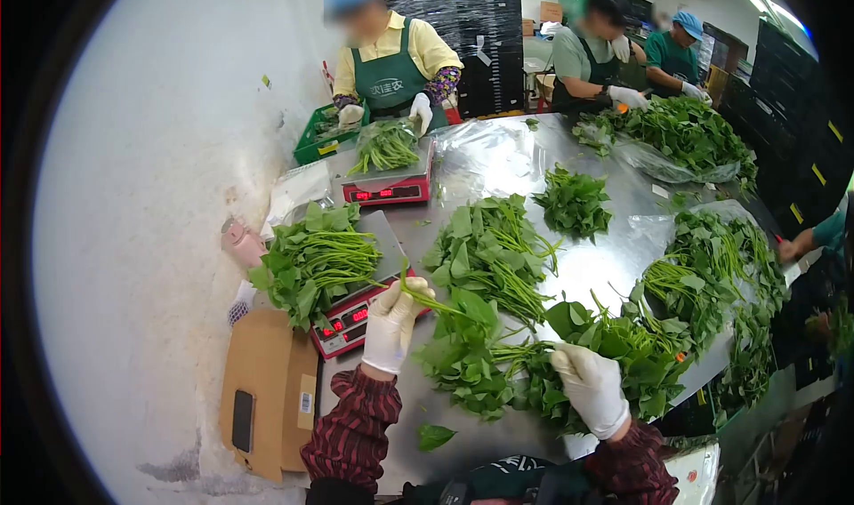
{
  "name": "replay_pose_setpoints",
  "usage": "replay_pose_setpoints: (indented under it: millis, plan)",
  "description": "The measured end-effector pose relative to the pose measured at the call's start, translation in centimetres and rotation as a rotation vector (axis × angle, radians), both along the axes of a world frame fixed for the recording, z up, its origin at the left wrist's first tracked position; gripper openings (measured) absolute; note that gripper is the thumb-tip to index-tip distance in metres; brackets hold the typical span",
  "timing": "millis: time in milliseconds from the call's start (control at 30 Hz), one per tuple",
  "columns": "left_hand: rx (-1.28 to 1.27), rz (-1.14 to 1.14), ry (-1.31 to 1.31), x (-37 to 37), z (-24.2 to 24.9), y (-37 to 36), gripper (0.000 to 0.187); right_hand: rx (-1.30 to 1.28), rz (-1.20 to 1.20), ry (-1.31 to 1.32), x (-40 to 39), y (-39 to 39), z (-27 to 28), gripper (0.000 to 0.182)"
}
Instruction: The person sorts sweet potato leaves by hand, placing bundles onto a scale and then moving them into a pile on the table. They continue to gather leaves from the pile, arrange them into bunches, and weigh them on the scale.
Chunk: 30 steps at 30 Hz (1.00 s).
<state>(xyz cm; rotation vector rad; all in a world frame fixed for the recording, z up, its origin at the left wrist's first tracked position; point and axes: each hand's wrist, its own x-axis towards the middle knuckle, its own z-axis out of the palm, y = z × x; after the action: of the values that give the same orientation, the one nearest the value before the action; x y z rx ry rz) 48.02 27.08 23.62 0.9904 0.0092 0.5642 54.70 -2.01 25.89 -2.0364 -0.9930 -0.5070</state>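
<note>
My left hand point(391, 325), in a white glove, pinches a leafy green stem point(429, 302) in front of the near scale; its leaves hang to the right. My right hand point(589, 389), gloved too, is closed at the stems of a bunch of leafy greens point(534, 363); its fingertips are partly hidden. On the near red digital scale point(363, 314) lies a bundle of greens point(325, 258), stems toward the right. A larger pile of greens point(489, 252) spreads on the metal table beyond my hands, and another heap point(632, 349) lies beside my right hand.
Across the table point(587, 274), a co-worker point(396, 65) handles bagged greens point(387, 145) on a second scale point(396, 190). Two more people stand at the far right by a large heap point(685, 136). A cardboard box point(267, 372) with a phone point(243, 420) sits at left.
</note>
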Motion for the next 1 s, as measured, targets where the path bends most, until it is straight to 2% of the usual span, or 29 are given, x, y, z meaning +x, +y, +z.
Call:
replay_pose_setpoints:
  millis: [67,133,233,300,333,400,433,467,533,600,633,667,700,733,767,800,833,867,900,933,1000]
  plan:
    - [0.054,0.017,0.049,-0.5,0.6,-1.6,0.019,-0.019,0.098,0.013,-0.3,2.0,1.3,0.021]
    - [0.471,0.142,0.133,-1.1,1.0,-3.0,0.018,0.009,0.102,-0.010,-0.5,4.0,1.1,0.028]
    - [0.822,0.212,-0.002,-1.7,2.4,-5.8,0.026,0.120,0.130,-0.002,-1.6,6.8,2.0,0.028]
    - [0.943,0.244,-0.095,-1.8,1.9,-7.3,0.033,0.184,0.265,0.312,-2.0,7.8,1.1,0.025]
    - [0.941,0.244,-0.093,-1.9,2.0,-7.3,0.033,0.182,0.265,0.314,-2.1,7.6,1.5,0.025]
    - [1.145,0.319,-0.082,-1.9,2.5,-7.1,0.039,-0.005,0.289,0.664,-2.1,6.9,2.8,0.020]
    - [1.155,0.295,-0.047,-2.0,2.8,-6.9,0.029,-0.028,0.293,0.767,-1.9,6.8,2.8,0.017]
    - [1.154,0.291,-0.046,-1.8,3.0,-6.6,0.029,-0.028,0.290,0.770,-1.6,6.7,2.6,0.017]
    - [1.343,0.426,-0.182,-1.2,3.8,-6.0,0.026,-0.118,0.291,0.070,-0.4,6.4,2.0,0.019]
    - [1.423,0.446,-0.192,-1.0,4.4,-5.1,0.021,-0.200,0.302,-0.098,0.6,4.7,3.8,0.003]
    - [1.283,0.539,-0.078,-0.9,3.8,-4.0,0.022,-0.297,0.244,-0.159,1.4,3.1,5.2,0.011]
    - [1.138,0.627,0.033,-1.2,3.7,-2.8,0.023,-0.279,0.192,-0.189,2.8,1.2,5.4,0.013]
    - [0.962,0.620,0.136,-1.8,4.2,-1.8,0.017,-0.479,0.050,-0.259,3.8,-0.8,7.9,0.016]
    - [0.780,0.612,0.239,-2.6,4.6,-0.7,0.012,-0.286,-0.077,0.022,7.7,-4.6,6.1,0.014]
    - [0.614,0.544,0.206,-3.0,3.9,0.8,0.010,-0.331,-0.284,-0.084,12.5,-8.9,5.0,0.031]
    - [0.443,0.447,0.055,-3.0,3.0,2.1,0.010,-0.270,-0.574,-0.168,14.6,-10.4,7.5,0.046]
    - [0.288,0.382,-0.029,-3.1,2.5,2.7,0.011,-0.307,-0.775,0.009,14.9,-12.8,9.5,0.061]
    - [0.132,0.316,-0.117,-3.2,2.1,3.1,0.013,-0.150,-0.846,-0.236,15.9,-15.6,9.0,0.059]
    - [0.129,0.325,-0.121,-3.2,1.9,3.3,0.013,-0.146,-0.950,-0.251,15.7,-16.8,9.5,0.050]
    - [0.083,0.280,-0.128,-3.3,1.8,3.4,0.014,-0.080,-0.941,-0.216,14.6,-16.7,10.0,0.038]
    - [0.043,0.234,-0.132,-3.2,1.5,3.7,0.016,0.170,-0.697,0.177,10.6,-12.8,11.4,0.028]
